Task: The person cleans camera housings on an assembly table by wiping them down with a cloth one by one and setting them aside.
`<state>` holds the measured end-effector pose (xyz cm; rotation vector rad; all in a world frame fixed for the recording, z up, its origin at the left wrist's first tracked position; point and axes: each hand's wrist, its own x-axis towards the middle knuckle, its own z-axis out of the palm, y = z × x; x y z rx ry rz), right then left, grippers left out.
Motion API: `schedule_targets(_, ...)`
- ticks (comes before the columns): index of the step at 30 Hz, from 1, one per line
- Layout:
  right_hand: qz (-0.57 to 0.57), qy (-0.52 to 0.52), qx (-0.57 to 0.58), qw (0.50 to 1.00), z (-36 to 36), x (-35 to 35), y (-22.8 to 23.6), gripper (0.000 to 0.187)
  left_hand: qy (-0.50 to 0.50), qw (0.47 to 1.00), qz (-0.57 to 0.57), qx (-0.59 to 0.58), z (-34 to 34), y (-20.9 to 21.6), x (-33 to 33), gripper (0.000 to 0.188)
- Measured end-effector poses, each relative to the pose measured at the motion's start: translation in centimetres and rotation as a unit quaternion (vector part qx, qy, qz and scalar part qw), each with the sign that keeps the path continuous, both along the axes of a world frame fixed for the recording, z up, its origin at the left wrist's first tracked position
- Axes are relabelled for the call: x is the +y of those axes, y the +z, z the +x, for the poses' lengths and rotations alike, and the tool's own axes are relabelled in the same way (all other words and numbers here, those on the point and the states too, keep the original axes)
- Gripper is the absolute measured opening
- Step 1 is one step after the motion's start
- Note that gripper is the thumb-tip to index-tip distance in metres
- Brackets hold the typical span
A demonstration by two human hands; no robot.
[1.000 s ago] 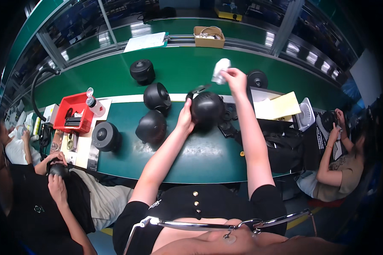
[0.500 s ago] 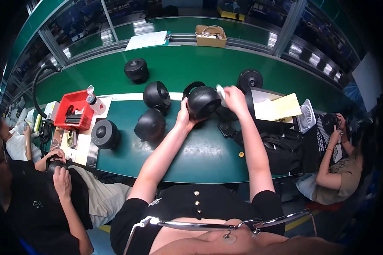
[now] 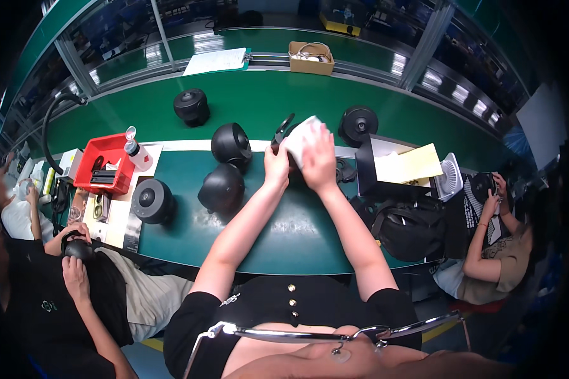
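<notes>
In front of me, above the green table, I hold a rounded black device with a curved handle-like loop. My left hand is closed around its left side. My right hand presses a white cloth over it, fingers laid across the fabric. Cloth and hand hide most of the device. Left of my hands stand two similar black devices, one farther back and one nearer. Another, with a round face, sits farther left.
On the far green strip stand two more black devices. A red tray and a bottle are left; a black box with yellow paper, white fan and black bag are right. Co-workers sit on both sides.
My right hand has come left with the cloth, from beside the device to spread over it. The device's glossy round body is now covered. The two devices on the far strip have shifted left.
</notes>
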<state>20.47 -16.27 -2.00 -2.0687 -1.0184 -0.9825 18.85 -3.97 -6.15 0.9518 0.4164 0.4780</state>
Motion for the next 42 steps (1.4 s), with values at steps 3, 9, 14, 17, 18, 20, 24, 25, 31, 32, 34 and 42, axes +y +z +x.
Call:
schedule_targets(3,0.272,0.015,0.466,0.842,6.9,-4.3,-2.8,0.030,-0.151,0.983,-0.102,0.033,-1.2,3.5,-1.1,0.053)
schedule_targets(9,-0.039,0.095,0.387,0.916,1.6,-7.0,-4.1,0.021,-0.226,0.933,-0.280,-0.019,-2.0,5.4,0.7,0.065)
schedule_targets(14,0.125,0.048,0.271,0.953,-0.3,-4.3,4.3,0.068,-0.206,0.924,-0.323,0.008,-2.3,5.3,1.5,0.064)
schedule_targets(17,0.123,0.112,0.213,0.963,0.0,-0.1,3.7,0.105,-0.204,0.954,-0.211,-0.066,-0.8,3.5,0.1,0.060)
schedule_targets(18,0.155,0.112,0.217,0.957,0.7,0.8,2.9,0.112,-0.181,0.964,-0.195,-0.002,-1.3,2.9,-0.3,0.065)
schedule_targets(20,0.163,0.115,0.208,0.958,2.5,1.8,3.1,0.114,-0.179,0.967,-0.177,-0.023,-1.1,2.8,0.2,0.071)
schedule_targets(24,0.036,0.035,0.209,0.977,6.7,4.9,4.6,0.105,-0.088,0.993,-0.059,-0.050,0.2,-0.8,-0.6,0.079)
schedule_targets(25,0.017,0.008,0.199,0.980,7.9,5.9,5.3,0.104,-0.039,0.994,0.051,-0.086,0.1,-2.2,-1.0,0.075)
schedule_targets(31,-0.252,-0.134,0.322,0.903,15.6,9.9,3.4,0.095,0.037,0.956,0.268,-0.112,-0.1,-5.4,-0.4,0.051)
schedule_targets(32,-0.291,-0.208,0.299,0.885,16.3,9.9,4.1,0.094,0.031,0.956,0.271,-0.112,0.1,-5.7,-0.1,0.047)
schedule_targets(34,-0.301,-0.156,0.359,0.869,16.9,8.8,4.7,0.095,0.022,0.955,0.272,-0.113,0.3,-5.8,0.2,0.043)
schedule_targets(42,-0.237,-0.207,0.269,0.910,16.3,2.5,7.3,0.082,0.033,0.960,0.262,-0.088,0.4,-6.3,1.1,0.032)
